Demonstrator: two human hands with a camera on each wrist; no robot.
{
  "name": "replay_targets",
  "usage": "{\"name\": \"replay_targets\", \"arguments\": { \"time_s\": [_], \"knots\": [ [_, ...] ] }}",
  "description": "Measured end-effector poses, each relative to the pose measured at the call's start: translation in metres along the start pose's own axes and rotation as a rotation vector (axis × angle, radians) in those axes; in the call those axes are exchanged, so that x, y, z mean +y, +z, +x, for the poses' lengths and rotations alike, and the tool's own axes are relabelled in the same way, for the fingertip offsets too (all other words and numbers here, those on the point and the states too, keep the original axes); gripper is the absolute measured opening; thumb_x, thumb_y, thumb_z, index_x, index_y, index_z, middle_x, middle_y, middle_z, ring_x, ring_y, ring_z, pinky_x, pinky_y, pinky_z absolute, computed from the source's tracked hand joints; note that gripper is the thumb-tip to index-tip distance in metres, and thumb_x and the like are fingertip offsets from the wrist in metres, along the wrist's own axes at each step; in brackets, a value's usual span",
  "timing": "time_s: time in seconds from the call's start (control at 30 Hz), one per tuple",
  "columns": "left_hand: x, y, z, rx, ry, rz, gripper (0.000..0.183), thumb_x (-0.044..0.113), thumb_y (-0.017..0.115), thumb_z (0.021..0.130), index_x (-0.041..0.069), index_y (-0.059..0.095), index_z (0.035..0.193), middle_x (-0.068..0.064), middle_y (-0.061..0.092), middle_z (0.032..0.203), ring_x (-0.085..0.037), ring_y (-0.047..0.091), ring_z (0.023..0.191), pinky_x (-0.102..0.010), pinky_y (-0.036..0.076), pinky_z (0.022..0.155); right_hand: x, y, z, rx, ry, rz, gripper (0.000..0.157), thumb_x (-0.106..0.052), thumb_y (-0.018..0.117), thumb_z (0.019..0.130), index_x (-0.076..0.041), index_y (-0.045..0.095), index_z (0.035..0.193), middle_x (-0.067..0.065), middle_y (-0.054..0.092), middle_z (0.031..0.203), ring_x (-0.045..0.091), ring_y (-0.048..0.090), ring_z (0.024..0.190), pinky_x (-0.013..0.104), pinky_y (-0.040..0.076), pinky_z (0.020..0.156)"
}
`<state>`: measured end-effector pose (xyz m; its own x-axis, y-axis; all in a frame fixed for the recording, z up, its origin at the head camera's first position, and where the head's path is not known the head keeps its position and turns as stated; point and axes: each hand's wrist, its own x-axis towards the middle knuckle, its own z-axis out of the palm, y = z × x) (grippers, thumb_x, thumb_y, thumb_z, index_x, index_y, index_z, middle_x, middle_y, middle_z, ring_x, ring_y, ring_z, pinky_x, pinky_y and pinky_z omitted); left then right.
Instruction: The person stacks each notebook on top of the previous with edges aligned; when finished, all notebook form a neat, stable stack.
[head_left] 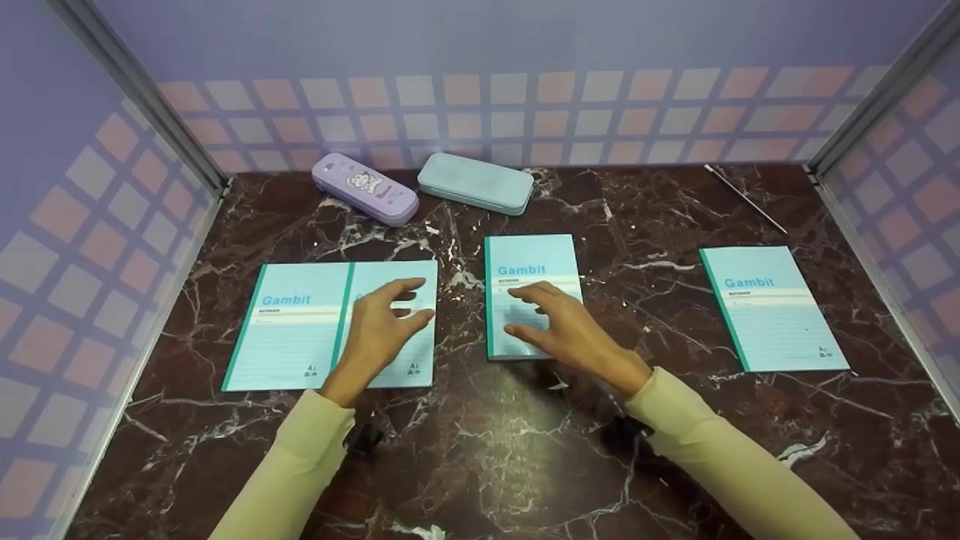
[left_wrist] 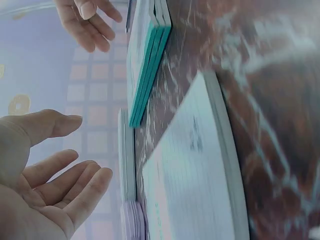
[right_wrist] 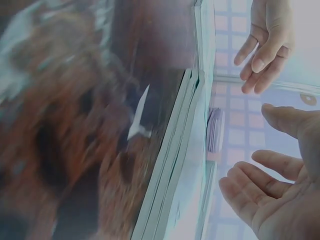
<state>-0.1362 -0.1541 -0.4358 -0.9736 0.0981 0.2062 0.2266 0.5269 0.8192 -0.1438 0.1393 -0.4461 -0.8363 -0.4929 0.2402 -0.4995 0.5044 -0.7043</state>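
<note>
My left hand (head_left: 379, 330) hovers over the right one of two light-blue notebooks (head_left: 292, 352) lying side by side, its fingers loosely bent and nothing between them. Over a middle stack of the same notebooks (head_left: 532, 251) hangs my right hand (head_left: 562, 326), likewise holding nothing, with thumb and fingers apart. In the left wrist view, that stack shows several green spines (left_wrist: 150, 70) one above another. The right wrist view shows its layered page edges (right_wrist: 167, 165) below my right hand (right_wrist: 280, 190). All the covers face up.
A single notebook (head_left: 776, 315) lies at the right. Along the back are a purple pencil case (head_left: 365, 189), a pale-blue pencil case (head_left: 476, 184) and a thin white stick-like item (head_left: 746, 199). Tiled panels (head_left: 517, 97) enclose the dark marble-patterned table (head_left: 480, 465).
</note>
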Motion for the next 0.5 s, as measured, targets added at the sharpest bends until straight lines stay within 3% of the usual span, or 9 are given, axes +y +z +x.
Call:
{"name": "replay_targets", "arguments": {
  "time_s": [0.3, 0.5],
  "knots": [
    [-0.023, -0.019, 0.001, 0.076, 0.011, 0.107, 0.047, -0.003, 0.083, 0.088, -0.007, 0.069, 0.133, -0.026, 0.069, 0.13, -0.044, 0.068, 0.116, -0.05, 0.061, 0.094, -0.007, 0.024, 0.02, -0.039, 0.083, 0.129, 0.052, -0.016, 0.077, 0.1, 0.006, 0.06, 0.143, 0.023, 0.064, 0.138, 0.041, 0.065, 0.121, 0.049, 0.056, 0.103],
    [-0.041, -0.029, -0.002, 0.12, 0.032, 0.138, 0.048, -0.006, 0.083, 0.088, -0.009, 0.068, 0.133, -0.029, 0.069, 0.127, -0.046, 0.068, 0.115, -0.052, 0.061, 0.094, -0.019, 0.044, 0.032, -0.057, 0.102, 0.13, 0.053, -0.017, 0.078, 0.099, 0.002, 0.059, 0.145, 0.02, 0.064, 0.14, 0.037, 0.064, 0.122, 0.046, 0.055, 0.105]
  ]
}}
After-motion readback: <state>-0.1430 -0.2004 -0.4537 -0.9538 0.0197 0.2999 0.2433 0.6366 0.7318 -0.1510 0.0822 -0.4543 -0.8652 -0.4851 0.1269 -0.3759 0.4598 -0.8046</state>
